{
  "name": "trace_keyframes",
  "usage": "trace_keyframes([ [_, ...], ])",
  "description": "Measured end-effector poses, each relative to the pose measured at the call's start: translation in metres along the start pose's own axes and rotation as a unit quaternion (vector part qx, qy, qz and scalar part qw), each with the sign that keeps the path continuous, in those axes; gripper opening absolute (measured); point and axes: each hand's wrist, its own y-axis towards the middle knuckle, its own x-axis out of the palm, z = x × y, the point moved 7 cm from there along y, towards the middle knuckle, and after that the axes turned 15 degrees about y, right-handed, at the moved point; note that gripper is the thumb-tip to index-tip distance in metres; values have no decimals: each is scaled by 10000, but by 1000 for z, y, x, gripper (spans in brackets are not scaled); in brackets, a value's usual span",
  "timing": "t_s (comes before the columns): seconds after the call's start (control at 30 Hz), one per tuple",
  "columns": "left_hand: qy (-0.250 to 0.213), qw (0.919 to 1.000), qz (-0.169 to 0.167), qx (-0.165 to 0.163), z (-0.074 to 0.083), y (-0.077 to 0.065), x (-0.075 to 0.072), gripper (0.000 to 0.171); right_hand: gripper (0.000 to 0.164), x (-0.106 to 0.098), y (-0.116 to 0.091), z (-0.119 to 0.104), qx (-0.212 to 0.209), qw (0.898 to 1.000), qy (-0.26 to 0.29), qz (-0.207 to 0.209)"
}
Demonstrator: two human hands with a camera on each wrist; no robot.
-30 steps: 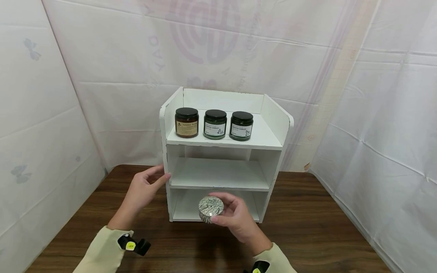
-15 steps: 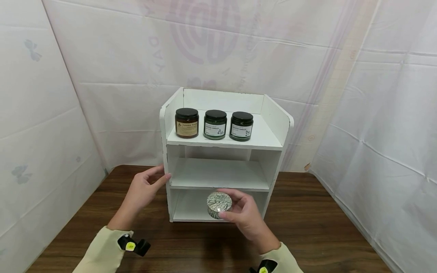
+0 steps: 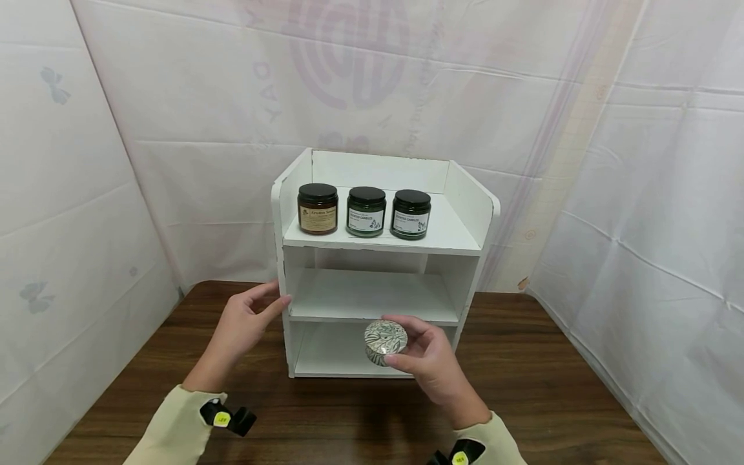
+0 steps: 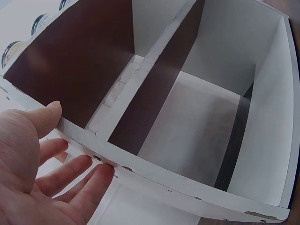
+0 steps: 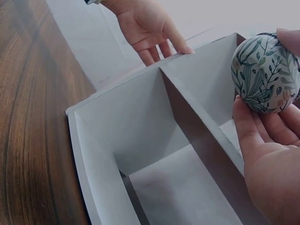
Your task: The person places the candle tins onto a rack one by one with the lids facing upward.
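My right hand point(image 3: 433, 358) holds a small round tin point(image 3: 386, 341) between thumb and fingers, in front of the lowest opening of a white shelf unit point(image 3: 380, 247). The tin has a green-grey leaf print with touches of orange, clearest in the right wrist view. My left hand point(image 3: 244, 320) grips the unit's left side panel. In the left wrist view its thumb point(image 4: 49, 117) lies on the panel's front edge, and its fingers point(image 4: 96, 187) reach along the outer face. On the top shelf stand a brown jar point(image 3: 318, 210) and two green jars, one in the middle point(image 3: 366, 212) and one on the right point(image 3: 411, 215), all black-lidded.
The shelf unit stands on a dark wooden table point(image 3: 523, 387). Its middle shelf point(image 3: 374, 296) and bottom shelf point(image 3: 334, 352) are bare where they show. White patterned cloth point(image 3: 192, 97) hangs behind the table and along both sides.
My right hand has moved right and slightly up across the front of the bottom shelf, with the tin in its grip. My left hand keeps its place on the side panel.
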Motion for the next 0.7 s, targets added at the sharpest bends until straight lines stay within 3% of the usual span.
trace_keyframes([
  [0.7, -50, 9998, -141, -116, 0, -1, -1, 62, 54, -14, -5, -35, -271, 9990, -104, 345],
])
